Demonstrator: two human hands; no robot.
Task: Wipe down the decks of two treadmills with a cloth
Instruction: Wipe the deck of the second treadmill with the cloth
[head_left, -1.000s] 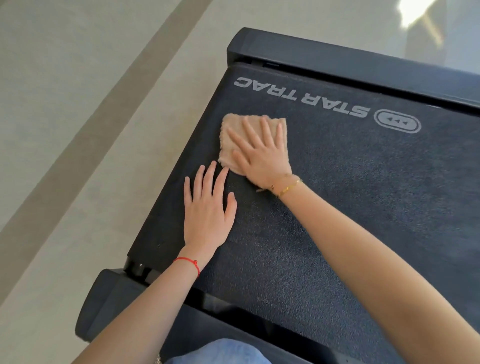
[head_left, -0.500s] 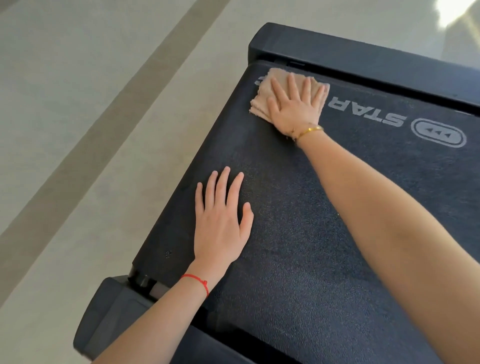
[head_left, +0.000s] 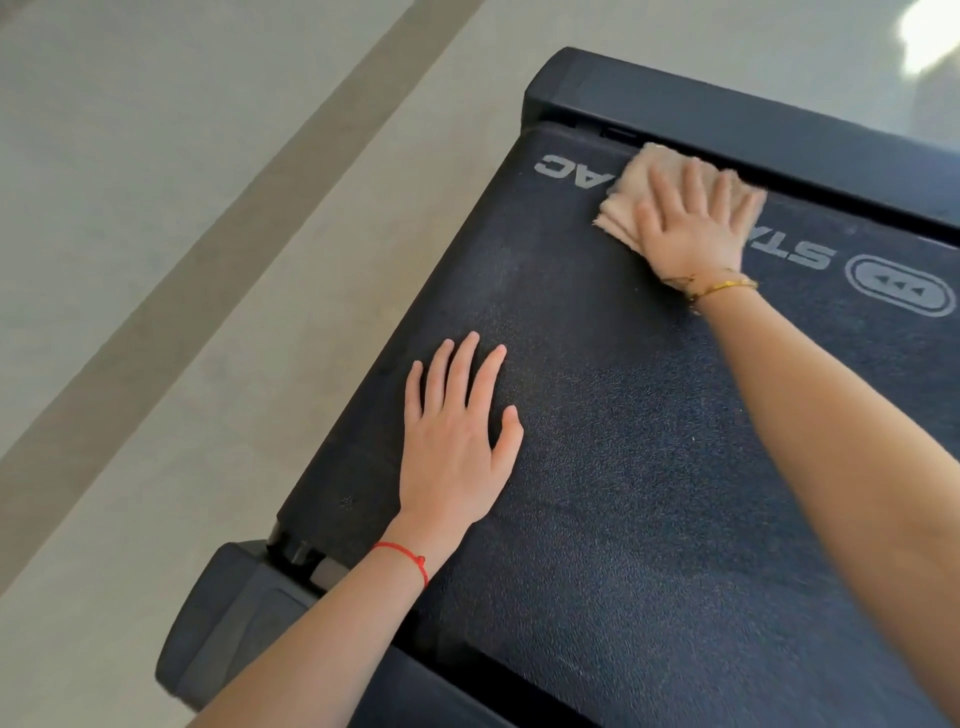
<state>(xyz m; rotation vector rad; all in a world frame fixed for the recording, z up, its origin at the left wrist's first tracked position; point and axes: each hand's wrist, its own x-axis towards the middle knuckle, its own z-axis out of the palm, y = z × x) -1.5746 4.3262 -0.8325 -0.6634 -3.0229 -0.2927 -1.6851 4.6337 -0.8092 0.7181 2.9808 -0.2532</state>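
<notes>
A black treadmill deck (head_left: 649, 467) with a textured belt and white lettering fills the right of the head view. A folded beige cloth (head_left: 631, 200) lies on the belt near its far side rail, over the middle of the lettering. My right hand (head_left: 691, 223) presses flat on the cloth with fingers spread and straight; it is slightly blurred. My left hand (head_left: 457, 441) rests flat on the belt near its left edge, fingers straight, holding nothing.
A black side rail (head_left: 753, 130) runs along the far edge of the belt. A black end cap (head_left: 228, 618) sits at the near left corner. Pale floor (head_left: 156, 260) with a darker stripe lies to the left.
My right hand has slid the cloth along the far rail to the right, uncovering the first letters of the logo. My left hand has stayed flat in place.
</notes>
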